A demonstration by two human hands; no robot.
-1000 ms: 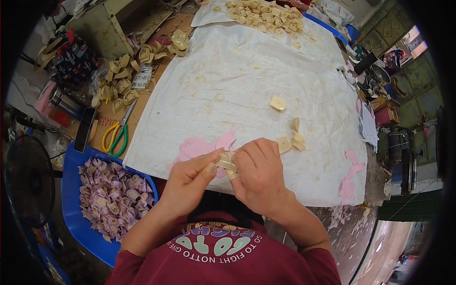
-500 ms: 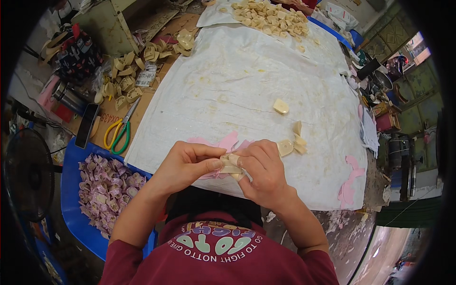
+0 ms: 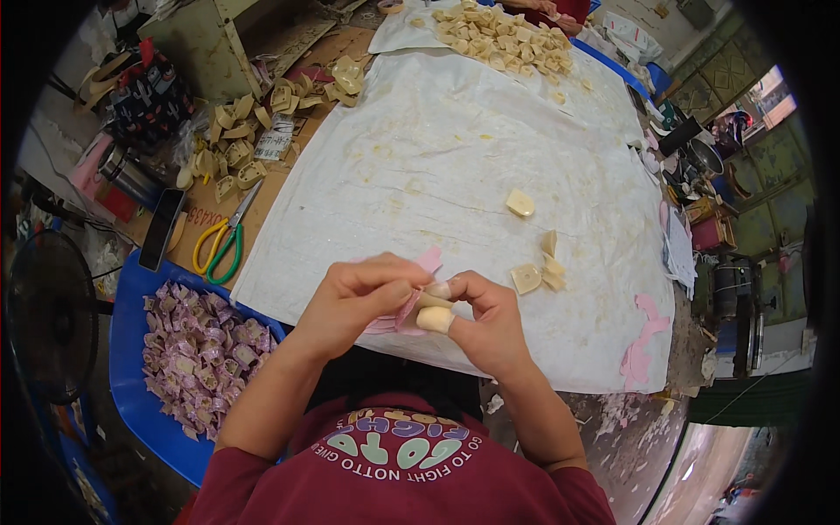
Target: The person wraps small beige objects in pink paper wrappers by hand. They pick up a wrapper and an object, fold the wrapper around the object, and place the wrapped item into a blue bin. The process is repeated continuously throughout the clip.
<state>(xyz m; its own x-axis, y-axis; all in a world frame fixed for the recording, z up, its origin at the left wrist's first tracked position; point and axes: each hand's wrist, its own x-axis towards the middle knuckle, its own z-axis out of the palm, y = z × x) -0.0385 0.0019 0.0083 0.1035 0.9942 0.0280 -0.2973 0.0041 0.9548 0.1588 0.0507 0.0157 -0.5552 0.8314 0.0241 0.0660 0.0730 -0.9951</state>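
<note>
My right hand (image 3: 490, 322) pinches a small cream moulded piece (image 3: 432, 300), mostly hidden by the fingers. Pale coverings wrap its thumb and index fingertip. Against the piece's left side, my left hand (image 3: 354, 302) is closed on a pink glittery strip (image 3: 408, 311), thumb against fingers. More pink scraps (image 3: 429, 260) lie on the cloth under and behind the hands. To the right rest a few loose cream pieces (image 3: 526, 278), and another cream piece (image 3: 520, 203) sits farther back.
A white cloth (image 3: 376, 157) covers the table. At left are scissors (image 3: 229, 236) with yellow and green handles, a phone (image 3: 163, 229) and cream pieces (image 3: 236, 153). A blue bin (image 3: 131, 350) holds pink-purple glittery pieces. Across the table, a person's hands (image 3: 542, 7) are beside a cream heap (image 3: 499, 39).
My right hand's fingers have shifted on the cream piece, baring the covered thumb. My left fingers have lifted slightly, and the pink strip now shows upright between the hands.
</note>
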